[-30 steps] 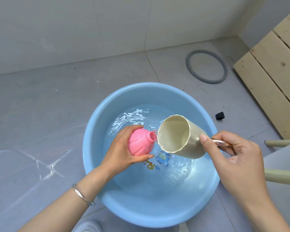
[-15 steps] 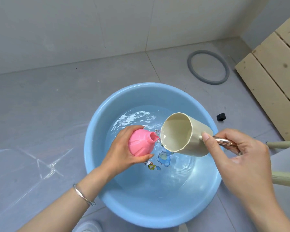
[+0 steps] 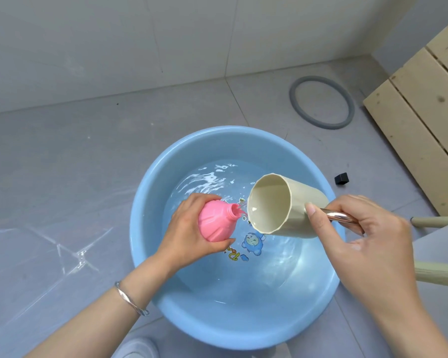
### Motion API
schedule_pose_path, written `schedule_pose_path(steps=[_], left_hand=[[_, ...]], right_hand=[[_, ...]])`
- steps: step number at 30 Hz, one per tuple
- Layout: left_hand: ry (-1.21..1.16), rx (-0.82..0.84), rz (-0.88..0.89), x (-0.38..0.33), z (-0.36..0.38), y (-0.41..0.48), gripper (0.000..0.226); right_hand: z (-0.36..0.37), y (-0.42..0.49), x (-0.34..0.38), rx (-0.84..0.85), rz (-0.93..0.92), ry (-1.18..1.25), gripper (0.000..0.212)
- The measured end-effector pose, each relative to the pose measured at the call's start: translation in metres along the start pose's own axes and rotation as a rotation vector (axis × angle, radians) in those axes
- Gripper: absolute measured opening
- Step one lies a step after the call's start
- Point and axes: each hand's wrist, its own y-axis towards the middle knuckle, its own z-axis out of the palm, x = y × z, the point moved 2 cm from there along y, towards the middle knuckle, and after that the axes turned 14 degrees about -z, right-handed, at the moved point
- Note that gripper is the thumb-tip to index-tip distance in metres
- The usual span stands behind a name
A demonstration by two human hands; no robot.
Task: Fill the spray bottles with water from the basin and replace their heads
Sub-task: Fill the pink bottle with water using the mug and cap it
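Observation:
A round blue basin [image 3: 150, 192] of rippling water stands on the grey floor. Over it, my left hand [image 3: 184, 228] grips a pink spray bottle [image 3: 216, 220] with no head, tilted so its open neck points right. My right hand [image 3: 367, 236] holds the shiny metal handle of a beige cup [image 3: 285, 206], thumb against the cup's side. The cup lies tipped on its side with its rim at the bottle's neck, and a thin trickle of water runs between them. The inside of the cup looks nearly dry.
A grey rubber ring [image 3: 321, 105] lies on the floor behind the basin. A small black cap [image 3: 341, 178] sits right of the basin. Pale wooden slats [image 3: 419, 109] lean at the right, and beige stool legs [image 3: 440, 220] cross the right edge. A white shoe [image 3: 137, 347] shows below.
The cup has tipped a little further and its rim has stayed at the bottle's neck. Both hands have held their grip over the basin.

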Motion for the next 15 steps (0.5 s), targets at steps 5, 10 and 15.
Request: schedule_pose_path(steps=[5,10,15], left_hand=[[-0.013,0.000,-0.016,0.0022,-0.0038,-0.0009,0.073],[-0.009,0.020,-0.014,0.0012,-0.0034,-0.0030,0.071],[-0.004,0.047,-0.029,0.0019,-0.0025,-0.0044,0.072]], right_hand=[[0.0026,-0.0002,-0.0004,0.007,-0.013,-0.005,0.032],[0.0050,0.0007,0.0027,0.018,-0.068,-0.031,0.033],[0.0070,0.0012,0.0045,0.028,-0.106,-0.054,0.033]])
